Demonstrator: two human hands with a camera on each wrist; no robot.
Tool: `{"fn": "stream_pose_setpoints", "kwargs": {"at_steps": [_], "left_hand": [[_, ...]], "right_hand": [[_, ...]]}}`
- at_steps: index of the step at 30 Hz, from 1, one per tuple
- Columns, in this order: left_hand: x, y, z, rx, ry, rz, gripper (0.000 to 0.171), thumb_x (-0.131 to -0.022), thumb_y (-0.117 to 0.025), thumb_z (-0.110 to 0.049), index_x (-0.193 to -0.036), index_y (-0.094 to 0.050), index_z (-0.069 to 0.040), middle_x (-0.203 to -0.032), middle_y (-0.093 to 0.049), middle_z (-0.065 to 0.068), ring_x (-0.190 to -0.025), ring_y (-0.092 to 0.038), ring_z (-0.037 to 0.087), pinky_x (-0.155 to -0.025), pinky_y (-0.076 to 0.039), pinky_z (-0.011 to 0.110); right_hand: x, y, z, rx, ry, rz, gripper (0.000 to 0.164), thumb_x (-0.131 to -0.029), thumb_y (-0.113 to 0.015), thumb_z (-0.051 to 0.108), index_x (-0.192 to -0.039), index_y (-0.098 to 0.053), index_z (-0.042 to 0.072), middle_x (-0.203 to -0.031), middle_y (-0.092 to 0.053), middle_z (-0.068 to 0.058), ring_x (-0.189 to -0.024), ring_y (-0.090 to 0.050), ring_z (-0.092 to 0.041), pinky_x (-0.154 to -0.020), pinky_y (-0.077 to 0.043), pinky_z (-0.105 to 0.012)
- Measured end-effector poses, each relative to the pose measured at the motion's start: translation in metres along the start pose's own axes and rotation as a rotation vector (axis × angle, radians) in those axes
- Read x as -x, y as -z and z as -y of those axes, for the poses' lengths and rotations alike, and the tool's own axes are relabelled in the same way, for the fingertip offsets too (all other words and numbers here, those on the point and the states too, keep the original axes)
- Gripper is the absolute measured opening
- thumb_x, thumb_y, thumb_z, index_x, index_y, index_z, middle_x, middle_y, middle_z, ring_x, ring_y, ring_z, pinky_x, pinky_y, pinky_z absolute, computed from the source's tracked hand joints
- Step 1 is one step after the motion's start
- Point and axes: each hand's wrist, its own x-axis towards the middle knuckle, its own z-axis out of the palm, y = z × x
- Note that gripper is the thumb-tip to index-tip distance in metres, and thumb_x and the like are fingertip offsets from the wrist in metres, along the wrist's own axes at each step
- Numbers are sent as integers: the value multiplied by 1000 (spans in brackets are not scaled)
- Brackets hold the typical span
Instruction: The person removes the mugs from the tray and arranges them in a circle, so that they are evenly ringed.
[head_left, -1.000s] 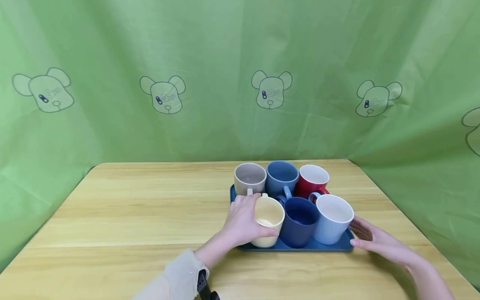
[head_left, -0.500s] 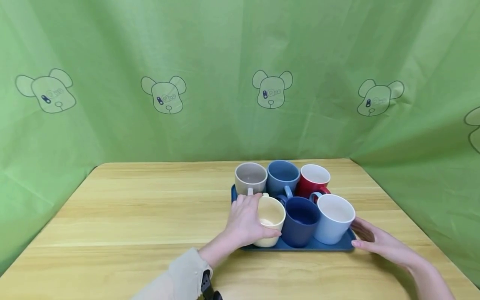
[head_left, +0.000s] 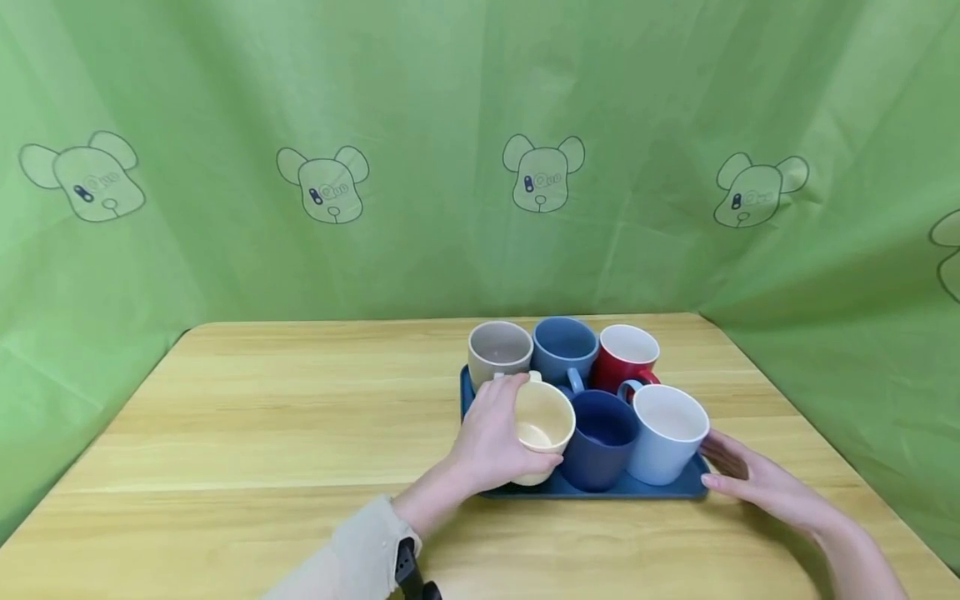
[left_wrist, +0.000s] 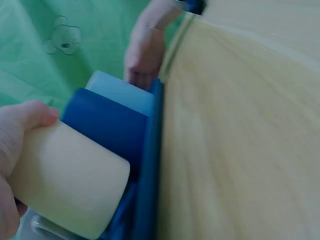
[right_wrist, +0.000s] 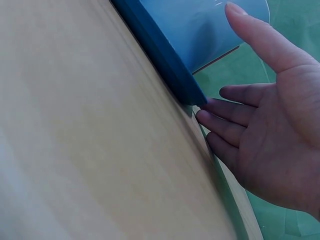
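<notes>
1. The left hand (head_left: 491, 437) gripped the cream mug (head_left: 545, 421), its thumb along the near side, over the near left part of the tray (head_left: 615, 492); the base looked slightly raised, I judged.
2. The right hand (head_left: 761, 483) held nothing, its fingers loosely extended at the tray's right end (whether the fingertips actually touched it, I couldn't tell).
3. Done well, this called for an upright mug and an unhurried grip, clear of the navy mug (head_left: 600, 450) beside it and the grey mug (head_left: 498, 346) behind. A light right hand would have helped steady the tray on the surface (head_left: 300, 417).
4. I saw no label on any mug. The green curtain (head_left: 420, 250) carried cartoon bear heads (head_left: 542, 179) with faint lettering, perhaps beginning with Q, otherwise illegible.
</notes>
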Motion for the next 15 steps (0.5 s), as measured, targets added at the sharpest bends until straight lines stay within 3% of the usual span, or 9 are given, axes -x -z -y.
{"fn": "stream_pose_setpoints", "kwargs": {"at_steps": [5,10,15], "left_hand": [[-2,20,-11,158,7,-24,89,-56,-86,-34,-129,-44,-5,-122,-51,7,-111,-46,22,-87,-44,37],[2,44,-18,220,29,-30,92,-55,-87,-31,-131,-43,-6,-120,-52,7,-108,-47,21,-86,-44,38],[14,66,-13,261,87,-42,95,-53,-88,-28,-133,-41,-6,-119,-51,7,-102,-51,20,-84,-45,38]], "right_hand": [[-1,-1,1,2,-1,-6,64,-92,-53,5,-139,-15,-16,-138,-22,-40,-109,-29,22,-86,-33,-9],[-1,-1,1,-16,6,1,64,-92,-53,4,-139,-14,-17,-138,-21,-41,-109,-28,22,-87,-32,-8],[1,-1,1,-31,14,3,64,-92,-52,2,-138,-13,-17,-138,-20,-41,-110,-29,21,-87,-32,-8]]}}
